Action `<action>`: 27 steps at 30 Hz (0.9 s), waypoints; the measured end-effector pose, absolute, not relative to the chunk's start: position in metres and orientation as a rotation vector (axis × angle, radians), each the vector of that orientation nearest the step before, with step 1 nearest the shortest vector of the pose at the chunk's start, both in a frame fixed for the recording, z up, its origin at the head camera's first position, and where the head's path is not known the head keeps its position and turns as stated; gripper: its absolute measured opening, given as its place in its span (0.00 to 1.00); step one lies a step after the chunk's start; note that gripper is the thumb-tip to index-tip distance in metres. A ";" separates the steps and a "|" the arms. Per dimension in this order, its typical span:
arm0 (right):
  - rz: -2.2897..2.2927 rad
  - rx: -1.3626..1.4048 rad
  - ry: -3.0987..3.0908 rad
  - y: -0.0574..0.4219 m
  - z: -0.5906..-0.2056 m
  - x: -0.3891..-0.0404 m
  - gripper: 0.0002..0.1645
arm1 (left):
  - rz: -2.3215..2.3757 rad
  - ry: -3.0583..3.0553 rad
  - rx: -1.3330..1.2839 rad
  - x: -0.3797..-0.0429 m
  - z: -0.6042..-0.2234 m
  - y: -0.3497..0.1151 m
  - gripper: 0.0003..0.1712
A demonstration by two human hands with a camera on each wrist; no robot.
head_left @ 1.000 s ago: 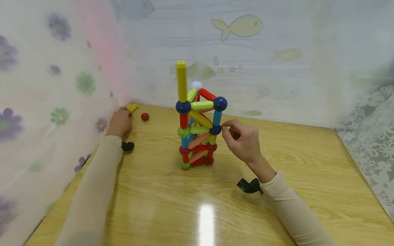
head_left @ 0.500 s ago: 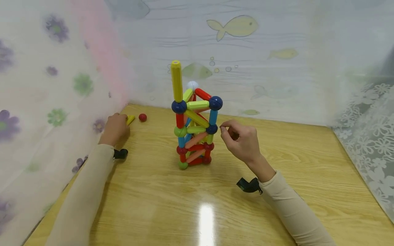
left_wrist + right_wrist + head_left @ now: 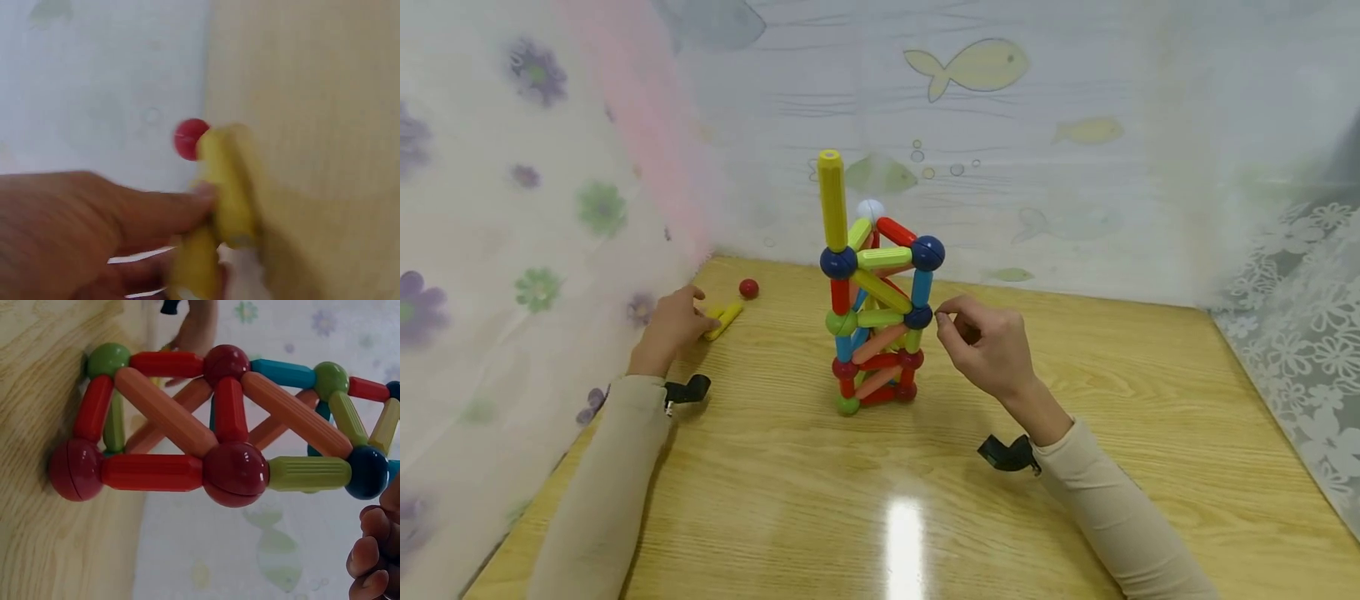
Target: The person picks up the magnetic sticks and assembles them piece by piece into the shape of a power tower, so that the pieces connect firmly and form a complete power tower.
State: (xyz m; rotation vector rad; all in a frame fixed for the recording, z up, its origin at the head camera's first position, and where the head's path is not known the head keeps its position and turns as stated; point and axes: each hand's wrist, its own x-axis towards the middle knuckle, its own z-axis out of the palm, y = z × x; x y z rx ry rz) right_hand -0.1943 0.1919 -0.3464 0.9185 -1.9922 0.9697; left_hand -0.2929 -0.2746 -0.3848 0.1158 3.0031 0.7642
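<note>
A magnetic stick-and-ball tower (image 3: 880,318) stands upright on the table, with a yellow stick (image 3: 832,200) rising from its top left navy ball (image 3: 838,263). At the far left, my left hand (image 3: 672,325) holds yellow magnetic sticks (image 3: 727,317). In the left wrist view, its thumb presses over the blurred yellow sticks (image 3: 228,187), with fingers partly hidden behind them. My right hand (image 3: 992,343) hovers beside the tower, fingers loosely curled, thumb and index tips right by a navy ball (image 3: 918,317). In the right wrist view, its fingers (image 3: 365,556) appear just below that navy ball (image 3: 367,472).
A red ball (image 3: 748,288) lies on the table (image 3: 820,500) near the back left. Sheets with printed fish (image 3: 988,65) and flowers (image 3: 537,287) enclose the back and left, and lacy fabric (image 3: 1311,333) hangs at the right.
My left hand has drawn the yellow sticks from the far left corner nearer to me, and they now lie closer in than the red ball. The right hand stays beside the tower.
</note>
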 end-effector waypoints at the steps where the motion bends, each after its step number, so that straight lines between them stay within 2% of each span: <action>1: 0.973 0.916 -1.993 0.192 -0.347 -0.194 0.07 | 0.756 2.973 0.107 -0.294 -0.381 -0.274 0.30; 4: 0.981 0.915 -1.991 0.193 -0.347 -0.194 0.06 | 0.782 2.955 0.138 -0.294 -0.360 -0.268 0.29; 7: 0.980 0.917 -1.989 0.193 -0.347 -0.195 0.07 | 1.092 2.994 0.247 -0.290 -0.328 -0.248 0.25; 12: 0.978 0.920 -1.987 0.193 -0.347 -0.195 0.06 | 2.026 2.536 0.741 -0.283 -0.267 -0.186 0.21; 15: 0.970 0.913 -1.989 0.194 -0.347 -0.195 0.06 | 2.292 2.188 0.949 -0.278 -0.240 -0.147 0.19; 21: 0.987 0.899 -1.984 0.197 -0.348 -0.198 0.06 | 2.317 2.055 1.118 -0.279 -0.213 -0.093 0.17; 27: 0.995 0.902 -1.979 0.197 -0.349 -0.200 0.05 | 2.285 2.031 1.173 -0.283 -0.204 -0.070 0.14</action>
